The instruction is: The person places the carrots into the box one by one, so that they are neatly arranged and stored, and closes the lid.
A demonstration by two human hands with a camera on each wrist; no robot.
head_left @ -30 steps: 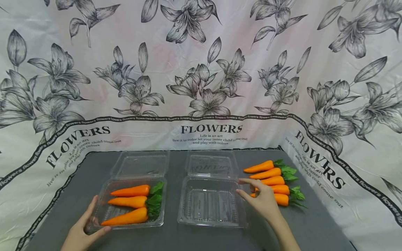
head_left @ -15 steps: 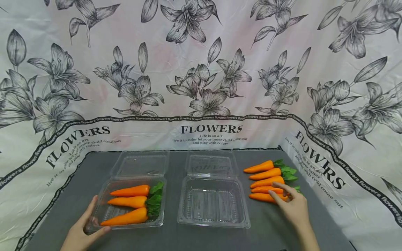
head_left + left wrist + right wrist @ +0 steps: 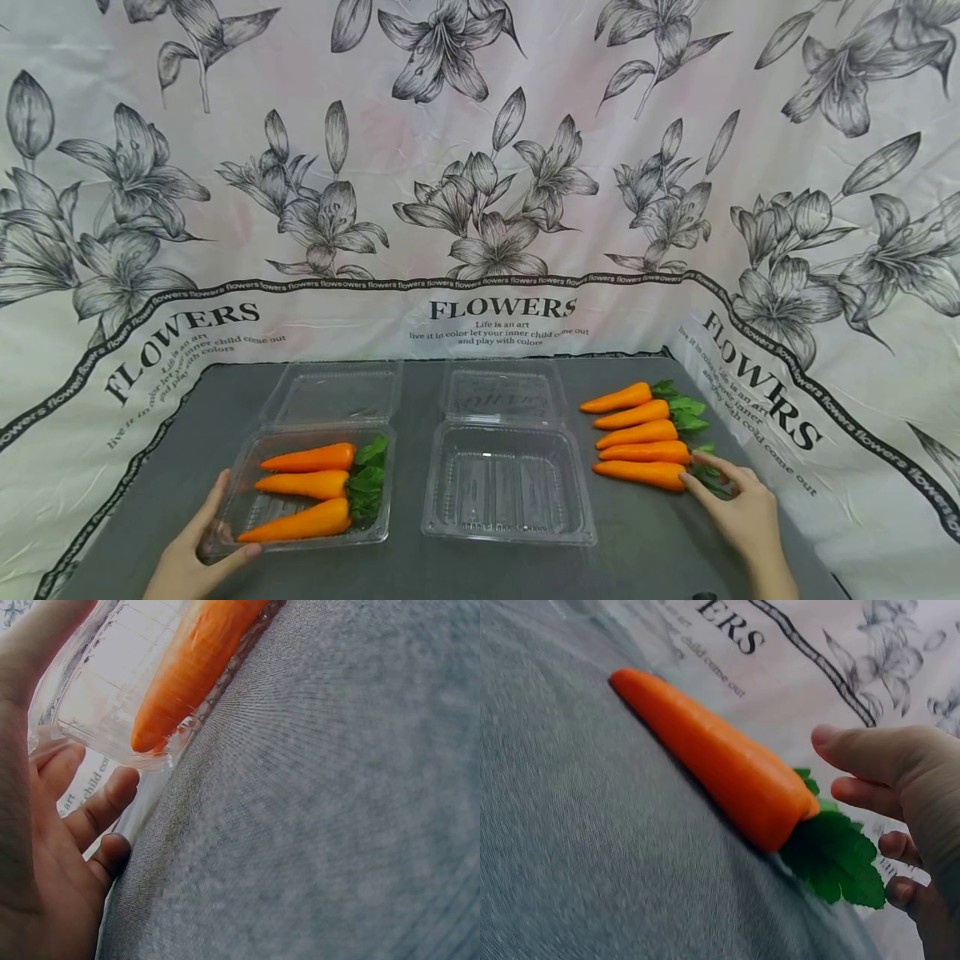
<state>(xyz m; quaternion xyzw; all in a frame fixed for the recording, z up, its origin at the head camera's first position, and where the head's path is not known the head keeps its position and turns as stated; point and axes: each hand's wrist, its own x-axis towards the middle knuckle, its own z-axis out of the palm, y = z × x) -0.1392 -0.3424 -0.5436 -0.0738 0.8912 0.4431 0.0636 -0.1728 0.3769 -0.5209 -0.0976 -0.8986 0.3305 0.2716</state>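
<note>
My left hand [image 3: 197,543] holds the left front corner of a clear plastic clamshell container [image 3: 375,533], thumb along its front rim and fingers along its left side. Inside lie three orange carrots [image 3: 307,483] with green leaves to the right; one carrot [image 3: 195,671] shows through the plastic in the left wrist view. My right hand [image 3: 738,510] is at the leafy end of the nearest carrot [image 3: 637,475] in a row on the right. In the right wrist view its loosely bent fingers stand beside the green leaves [image 3: 836,859], gripping nothing.
A second clear container [image 3: 510,492], lid folded back, stands empty between the filled one and the carrot row. Several carrots [image 3: 633,412] lie side by side on the grey tabletop [image 3: 405,567]. A flower-printed curtain [image 3: 480,183] encloses the back and sides.
My right hand has moved right, from the empty container's right rim across the carrots to their leafy ends. The left hand has stayed at its container.
</note>
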